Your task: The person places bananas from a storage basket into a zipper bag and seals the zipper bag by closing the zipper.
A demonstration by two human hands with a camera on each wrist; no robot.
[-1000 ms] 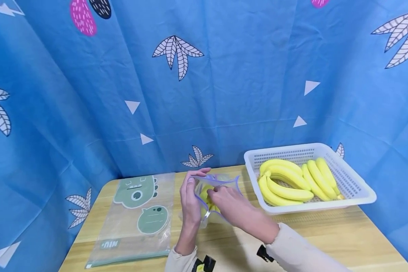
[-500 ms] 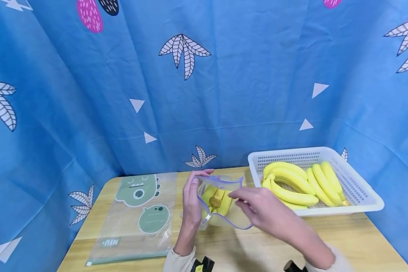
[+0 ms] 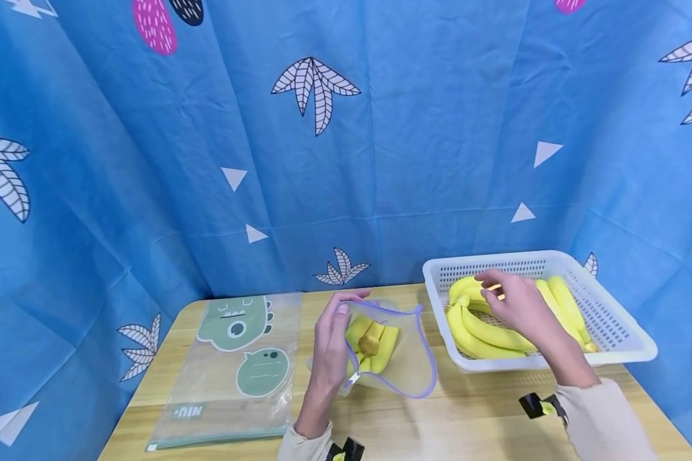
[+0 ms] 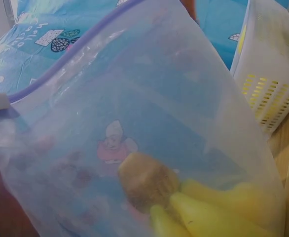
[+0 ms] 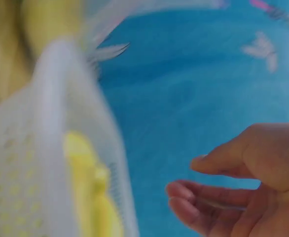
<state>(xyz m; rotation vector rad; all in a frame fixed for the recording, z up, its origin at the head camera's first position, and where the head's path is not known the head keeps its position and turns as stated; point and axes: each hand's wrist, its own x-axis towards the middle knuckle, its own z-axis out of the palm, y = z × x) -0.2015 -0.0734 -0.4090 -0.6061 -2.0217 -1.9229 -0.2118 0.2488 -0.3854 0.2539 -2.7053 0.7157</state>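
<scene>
My left hand [image 3: 330,352] holds a clear zip bag [image 3: 413,362] by its left side, the thumb along the purple-edged mouth. The bag's mouth gapes wide, with a white slider at the front corner. Inside sits a bunch of bananas [image 3: 387,346], its brown stem end up; the left wrist view shows these bananas [image 4: 213,212] blurred through the plastic. Over a white perforated basket [image 3: 617,356] hovers my right hand [image 3: 519,306], fingers loosely bent and holding nothing. Below it lie bunches of bananas [image 3: 490,331] in the basket, partly covered by the hand and wrist.
A flat clear zip bag with green dinosaur prints [image 3: 262,371] lies on the left of the wooden table [image 3: 455,410]. Behind the table hangs a blue patterned curtain [image 3: 415,160]. The basket stands at the back right, close to the bag.
My right hand has come out of the bag and moved right, over the basket. The bunch stays in the bag, whose mouth has spread wider. My left hand keeps its hold.
</scene>
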